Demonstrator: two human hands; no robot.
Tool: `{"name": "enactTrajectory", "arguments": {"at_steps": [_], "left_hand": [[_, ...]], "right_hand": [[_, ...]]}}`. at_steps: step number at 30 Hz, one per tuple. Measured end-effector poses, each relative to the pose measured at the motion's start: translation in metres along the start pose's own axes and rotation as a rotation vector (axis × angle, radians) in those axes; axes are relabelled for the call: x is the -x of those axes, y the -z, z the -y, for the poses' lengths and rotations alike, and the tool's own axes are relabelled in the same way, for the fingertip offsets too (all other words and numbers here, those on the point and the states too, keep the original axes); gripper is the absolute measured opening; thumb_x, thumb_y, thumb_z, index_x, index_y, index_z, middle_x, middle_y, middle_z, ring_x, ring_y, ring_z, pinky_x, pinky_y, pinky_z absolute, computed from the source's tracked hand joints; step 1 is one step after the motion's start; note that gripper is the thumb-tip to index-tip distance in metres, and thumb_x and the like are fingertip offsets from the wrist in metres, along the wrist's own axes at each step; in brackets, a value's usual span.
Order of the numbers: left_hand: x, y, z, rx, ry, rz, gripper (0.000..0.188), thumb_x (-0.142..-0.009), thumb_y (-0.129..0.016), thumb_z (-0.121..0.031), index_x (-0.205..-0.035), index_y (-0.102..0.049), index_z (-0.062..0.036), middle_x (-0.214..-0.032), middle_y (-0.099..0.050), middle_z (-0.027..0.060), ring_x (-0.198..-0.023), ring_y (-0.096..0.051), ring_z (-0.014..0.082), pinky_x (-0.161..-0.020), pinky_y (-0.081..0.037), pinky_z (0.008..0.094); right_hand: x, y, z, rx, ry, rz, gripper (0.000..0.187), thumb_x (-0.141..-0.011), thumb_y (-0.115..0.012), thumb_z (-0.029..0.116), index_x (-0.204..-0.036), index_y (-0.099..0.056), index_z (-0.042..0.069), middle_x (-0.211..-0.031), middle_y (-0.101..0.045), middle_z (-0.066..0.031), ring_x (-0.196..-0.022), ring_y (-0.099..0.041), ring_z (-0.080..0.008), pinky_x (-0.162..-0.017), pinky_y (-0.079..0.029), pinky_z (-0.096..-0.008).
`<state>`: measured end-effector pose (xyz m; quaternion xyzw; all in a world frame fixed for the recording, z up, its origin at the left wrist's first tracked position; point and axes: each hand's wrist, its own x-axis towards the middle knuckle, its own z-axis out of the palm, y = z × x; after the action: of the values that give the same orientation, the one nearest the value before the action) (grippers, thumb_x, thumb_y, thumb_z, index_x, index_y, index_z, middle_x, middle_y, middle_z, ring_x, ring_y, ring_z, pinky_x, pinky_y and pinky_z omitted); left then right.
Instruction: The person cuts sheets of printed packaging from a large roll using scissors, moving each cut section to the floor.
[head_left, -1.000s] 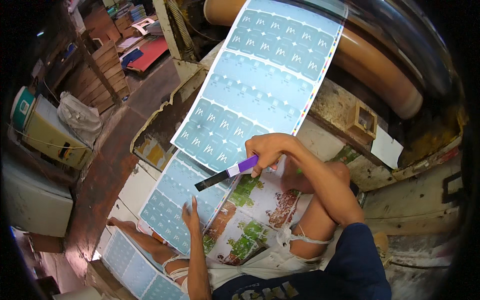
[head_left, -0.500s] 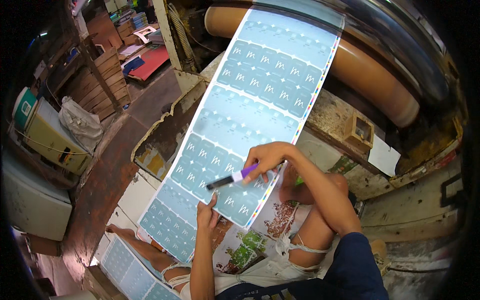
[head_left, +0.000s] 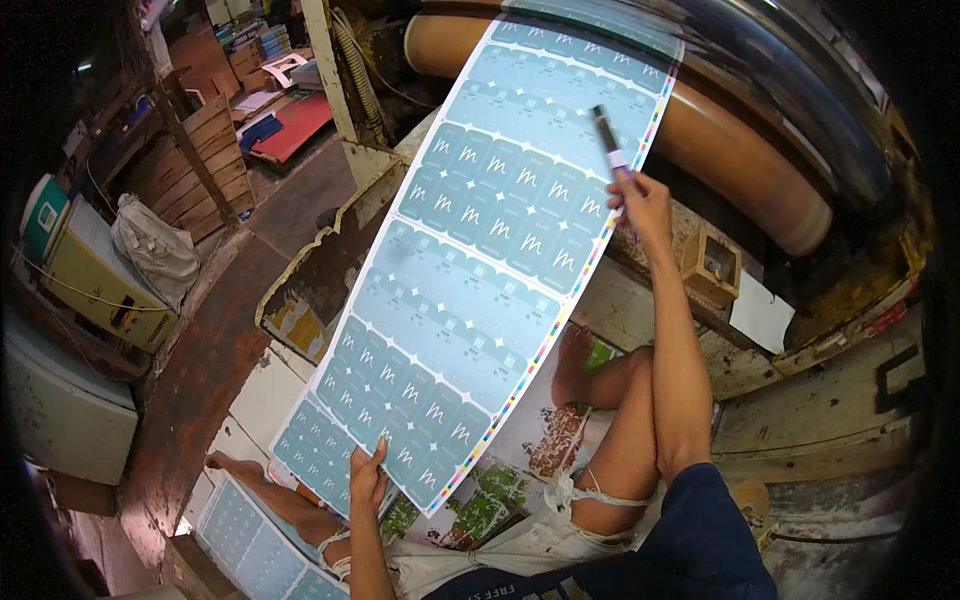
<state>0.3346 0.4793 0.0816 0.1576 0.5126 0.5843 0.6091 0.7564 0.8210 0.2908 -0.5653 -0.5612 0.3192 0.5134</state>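
Observation:
A long blue-green printed sheet (head_left: pixel 455 300) with white borders slopes from the rollers at the top toward my lap. My left hand (head_left: pixel 366 478) is closed on its lower edge, thumb on top and fingers underneath. In my right hand (head_left: pixel 645 205) is a slim purple-handled tool (head_left: pixel 609 140) with a white collar and a long black end; I cannot tell its exact kind. This hand is over the sheet's right edge, with the black end pointing up toward the rollers. Another printed sheet (head_left: pixel 310 440) shows beyond the lower edge of the first.
Behind the sheet lie a brown roller (head_left: pixel 750 165) and a shiny metal roller (head_left: pixel 790 80). A small wooden box (head_left: pixel 713 265) and white paper (head_left: pixel 762 312) sit on the right ledge. More printed sheets (head_left: pixel 255 540) lie lower left, near my bent legs.
The sheet has come further down from the rollers, and my left hand has drawn its edge down and left. My right hand has swung up and right with the tool, away from the lower edge.

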Motion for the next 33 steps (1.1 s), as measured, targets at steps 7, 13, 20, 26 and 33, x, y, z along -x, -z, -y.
{"name": "enactTrajectory", "arguments": {"at_steps": [7, 13, 20, 26, 33], "left_hand": [[0.013, 0.077, 0.016, -0.191, -0.122, -0.06, 0.041, -0.091, -0.066, -0.015, -0.125, -0.049, 0.0011, -0.114, -0.062, 0.0083, -0.094, -0.062, 0.0157, -0.081, -0.052, 0.0302], [0.027, 0.144, 0.014, -0.223, -0.029, -0.012, 0.037, -0.091, -0.065, -0.011, -0.123, -0.05, 0.0007, -0.108, -0.064, 0.0068, -0.092, -0.062, 0.015, -0.081, -0.051, 0.0301], [0.051, 0.205, 0.002, -0.248, 0.058, 0.063, 0.035, -0.091, -0.063, -0.007, -0.123, -0.05, 0.0018, -0.109, -0.064, 0.007, -0.094, -0.062, 0.0146, -0.082, -0.052, 0.0298], [0.072, 0.216, -0.01, -0.29, 0.098, 0.027, 0.037, -0.091, -0.063, -0.007, -0.124, -0.049, 0.0029, -0.112, -0.064, 0.0086, -0.096, -0.062, 0.0155, -0.085, -0.051, 0.0308], [0.103, 0.221, -0.022, -0.186, 0.042, -0.144, 0.04, -0.091, -0.061, -0.004, -0.128, -0.049, -0.0009, -0.114, -0.064, 0.0085, -0.098, -0.063, 0.0186, -0.086, -0.053, 0.0348]], "right_hand": [[0.0, 0.006, -0.022, -0.146, 0.142, -0.347, 0.036, -0.096, -0.056, 0.026, -0.114, -0.063, -0.004, -0.081, -0.068, -0.0114, -0.053, -0.057, -0.0106, -0.043, -0.048, -0.0253], [0.016, 0.002, -0.052, -0.111, 0.118, -0.306, 0.033, -0.096, -0.057, 0.026, -0.115, -0.065, 0.0, -0.08, -0.069, -0.0097, -0.052, -0.055, -0.0089, -0.044, -0.045, -0.0237], [0.036, 0.002, -0.062, -0.079, 0.051, -0.153, 0.034, -0.095, -0.059, 0.028, -0.114, -0.065, 0.0, -0.078, -0.067, -0.0077, -0.051, -0.054, -0.0077, -0.044, -0.043, -0.0228], [0.043, 0.007, -0.055, -0.017, -0.016, 0.03, 0.036, -0.091, -0.063, 0.032, -0.11, -0.066, 0.002, -0.076, -0.066, -0.0043, -0.05, -0.053, -0.0079, -0.046, -0.043, -0.0251], [0.021, -0.009, -0.049, 0.652, 0.664, -0.456, 0.055, -0.066, -0.077, 0.008, -0.118, -0.061, 0.012, -0.092, -0.061, -0.0081, -0.072, -0.062, -0.0282, -0.062, -0.048, -0.0399]]}}
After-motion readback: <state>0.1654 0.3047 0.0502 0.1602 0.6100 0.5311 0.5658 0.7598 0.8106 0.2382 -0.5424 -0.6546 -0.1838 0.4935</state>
